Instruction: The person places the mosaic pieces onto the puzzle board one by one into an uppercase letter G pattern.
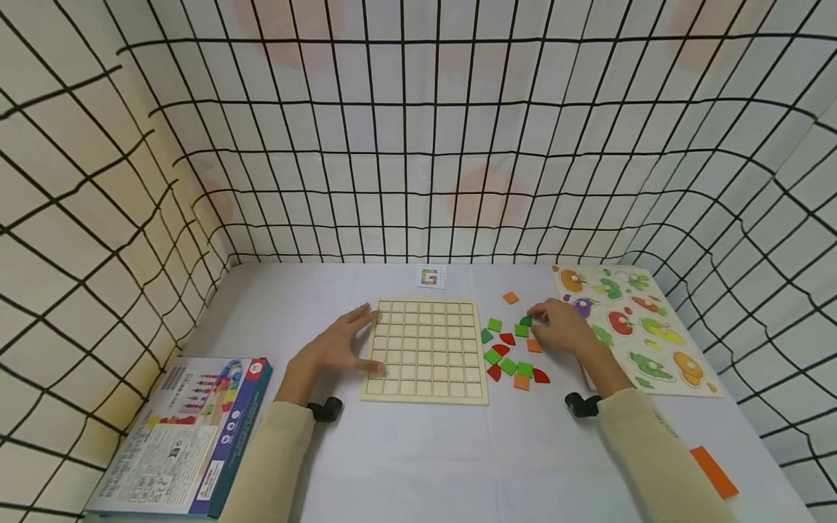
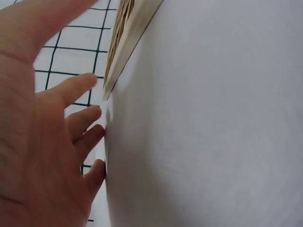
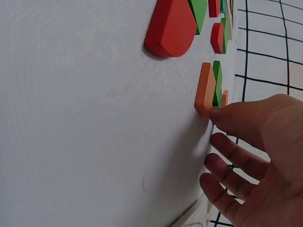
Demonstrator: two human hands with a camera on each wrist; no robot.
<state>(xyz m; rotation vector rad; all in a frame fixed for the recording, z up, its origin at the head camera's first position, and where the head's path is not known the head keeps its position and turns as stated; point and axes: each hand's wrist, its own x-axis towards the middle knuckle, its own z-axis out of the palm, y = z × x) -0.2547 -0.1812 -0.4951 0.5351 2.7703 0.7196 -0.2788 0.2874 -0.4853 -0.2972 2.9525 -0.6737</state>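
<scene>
A square wooden grid board [image 1: 425,350] lies in the middle of the table. My left hand [image 1: 340,341] is spread at its left side, the thumb reaching over the lower left cells and the fingertips by the upper left edge. In the left wrist view the fingers [image 2: 78,90] are apart, beside the board's edge [image 2: 125,52]. My right hand [image 1: 559,325] is over the loose pieces, its loosely bent fingers at a dark green piece [image 1: 526,320]. The right wrist view shows its thumb overlapping an orange square [image 3: 205,90]; the dark green piece is mostly hidden there.
Several red [image 1: 540,375], green [image 1: 508,366] and orange [image 1: 521,382] pieces lie right of the board. A pattern card [image 1: 431,276] sits behind it. A picture board [image 1: 654,334] is at right, an orange strip [image 1: 714,472] nearer, a box [image 1: 179,436] at left. Black netting [image 1: 418,152] surrounds the table.
</scene>
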